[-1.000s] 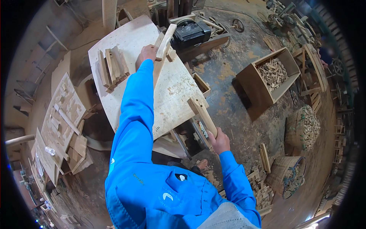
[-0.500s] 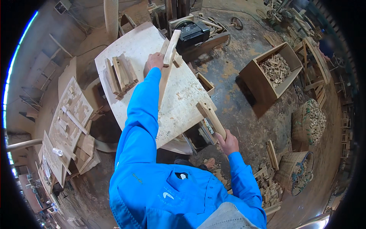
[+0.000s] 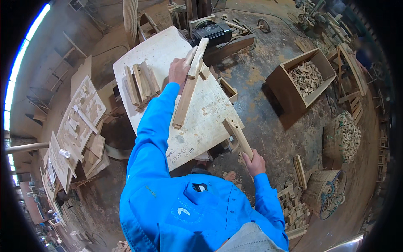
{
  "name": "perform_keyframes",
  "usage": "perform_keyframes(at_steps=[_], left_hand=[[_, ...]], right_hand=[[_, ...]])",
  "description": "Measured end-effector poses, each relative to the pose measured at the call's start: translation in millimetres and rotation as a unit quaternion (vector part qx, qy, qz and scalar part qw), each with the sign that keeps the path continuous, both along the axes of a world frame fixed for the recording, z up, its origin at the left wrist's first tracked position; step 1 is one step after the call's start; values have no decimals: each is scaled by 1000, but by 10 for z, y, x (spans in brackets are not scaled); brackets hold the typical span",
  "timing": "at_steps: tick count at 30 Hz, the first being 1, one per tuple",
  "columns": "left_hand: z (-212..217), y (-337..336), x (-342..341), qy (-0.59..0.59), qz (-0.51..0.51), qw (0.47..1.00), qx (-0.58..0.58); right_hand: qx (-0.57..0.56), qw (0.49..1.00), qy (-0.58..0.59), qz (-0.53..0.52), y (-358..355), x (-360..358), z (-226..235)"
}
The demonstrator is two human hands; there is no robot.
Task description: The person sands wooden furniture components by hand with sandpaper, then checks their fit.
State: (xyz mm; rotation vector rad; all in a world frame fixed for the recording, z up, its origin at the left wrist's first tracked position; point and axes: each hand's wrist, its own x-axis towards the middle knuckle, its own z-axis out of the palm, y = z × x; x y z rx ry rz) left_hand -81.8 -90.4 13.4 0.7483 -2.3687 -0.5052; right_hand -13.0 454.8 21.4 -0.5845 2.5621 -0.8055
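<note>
Here we face a table (image 3: 210, 113), a long bar (image 3: 187, 98) lying on it beside our left hand (image 3: 178, 71). Our right hand (image 3: 255, 163) has its fingers closed around the near end of a post (image 3: 239, 137), which runs forward from them to the table's edge. Our left fingers bend just beside a pale stick (image 3: 198, 58); whether they grip anything, we cannot tell.

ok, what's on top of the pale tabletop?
On the tabletop: a group of wooden strips toward its left side, and several wooden bars by the left hand. The blue sleeve covers part of the surface; what's directly under the wood is hidden.
</note>
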Motion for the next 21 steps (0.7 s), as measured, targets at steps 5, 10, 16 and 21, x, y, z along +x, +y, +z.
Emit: perform_keyframes(at_steps=[5, 10, 16, 21], left_hand=[[-149, 58, 127, -37, 52, 981, 182], [-225, 267, -44, -12, 62, 969, 239], [-252, 160, -186, -6, 74, 970, 233], [-288, 99, -276, -12, 80, 962, 259]], right_hand=[[4, 999, -38, 4, 181, 36, 12], [13, 1000, -25, 2, 416, 86, -93], [5, 999, -32, 4, 456, 149, -53], [6, 1000, -29, 7, 440, 152, -74]])
